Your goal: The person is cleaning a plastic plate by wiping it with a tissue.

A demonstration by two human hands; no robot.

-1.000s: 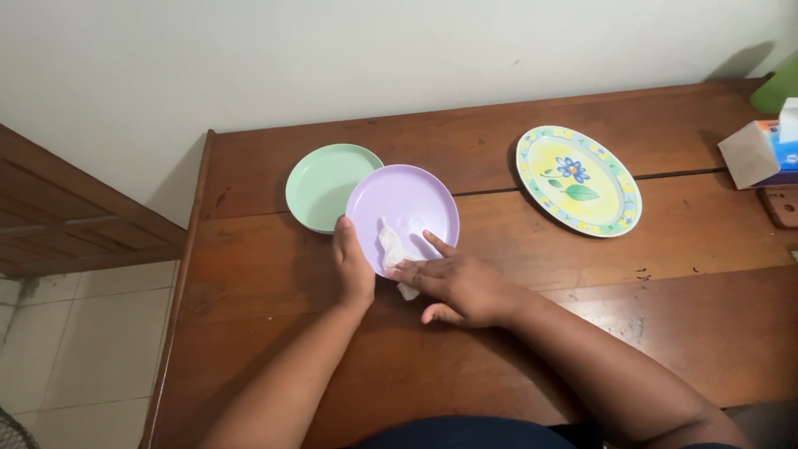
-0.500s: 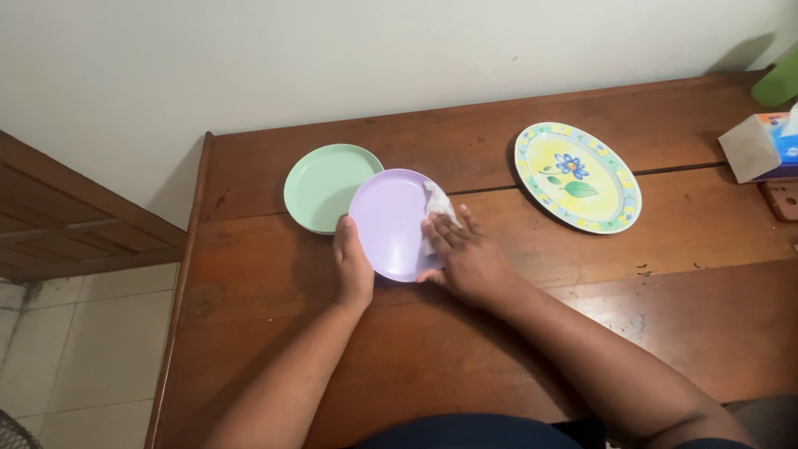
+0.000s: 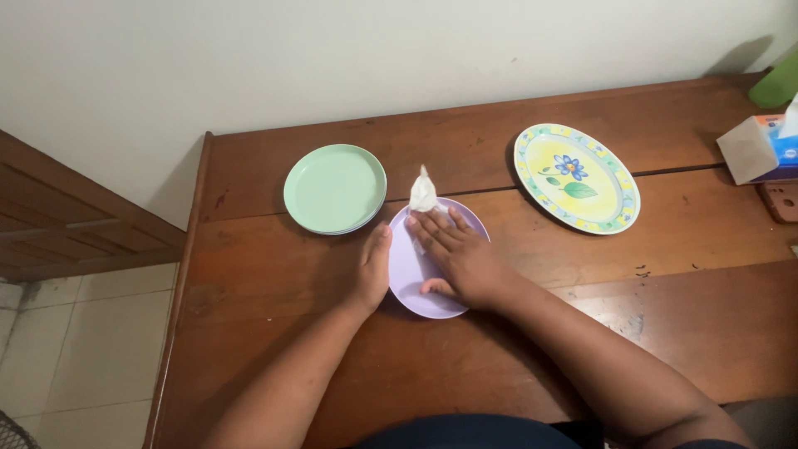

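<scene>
Head view: right hand [image 3: 460,259] lies flat, fingers extended, pinning white tissue [image 3: 423,194] at lilac plate's [image 3: 416,283] far rim; left hand [image 3: 373,270], open, braces its left edge.

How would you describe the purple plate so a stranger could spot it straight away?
On the brown wooden table, look near the front, just right of the round mint-green plate. The round lilac plastic plate lies under both hands, a crumpled white tissue at its far rim.
</scene>
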